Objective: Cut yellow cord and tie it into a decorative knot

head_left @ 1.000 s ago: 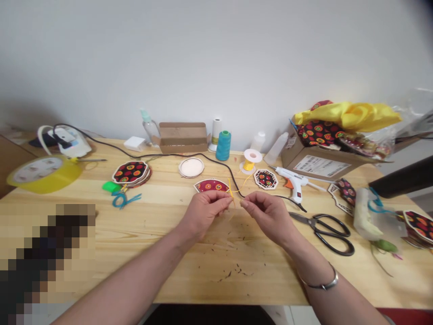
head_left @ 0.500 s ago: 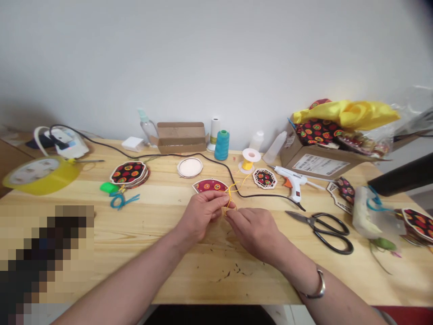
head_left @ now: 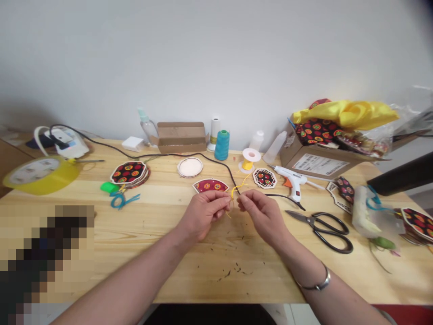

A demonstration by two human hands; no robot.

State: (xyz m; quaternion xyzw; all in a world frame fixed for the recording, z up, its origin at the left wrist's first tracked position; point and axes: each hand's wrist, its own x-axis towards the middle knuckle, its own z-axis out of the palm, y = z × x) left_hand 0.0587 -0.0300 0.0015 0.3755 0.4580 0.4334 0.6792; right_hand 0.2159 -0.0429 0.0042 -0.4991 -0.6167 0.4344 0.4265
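Observation:
My left hand pinches a thin yellow cord at the middle of the table. Just to its right, my right hand has its thumb and forefinger pressed together beside the cord; whatever lies between those fingertips is too small to name. Behind my left hand lies a fan-shaped red patterned piece with a pale border. Loose cord runs up towards a spool of yellow cord. An octagonal patterned piece rests right of the spool.
Black scissors and a white glue gun lie at the right, before a cardboard box. A black cable crosses the table. Patterned pieces, blue cord and yellow tape are at the left. A teal thread cone stands behind.
My right hand has moved up and slightly right, away from my left fingertips. The cord between the hands has shifted, while my left hand stays nearly in place.

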